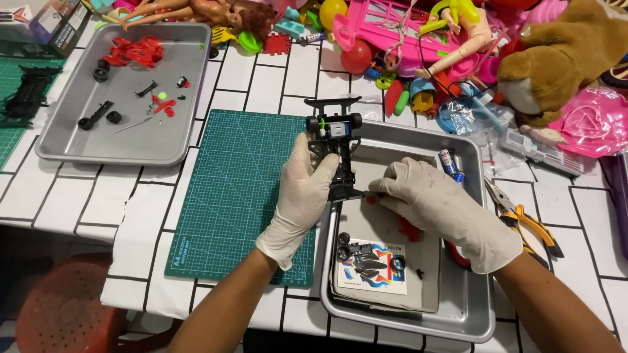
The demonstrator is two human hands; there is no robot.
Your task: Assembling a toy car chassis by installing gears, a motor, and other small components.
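I'm steadying the black toy-car chassis (335, 151) in my left hand (302, 196) | right hand (439, 210) pinching a small part at its rear | best kept over the metal tray (472, 307).

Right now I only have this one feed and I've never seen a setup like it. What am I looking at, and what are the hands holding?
One camera, worn on the person's head, looks down at their own gloved hands. The left hand grips a black toy car chassis upright over a metal tray. The right hand pinches something small at the chassis's lower end; I cannot tell what. A green cutting mat lies beside the tray, pliers on the other side, a second tray of red parts farther left.
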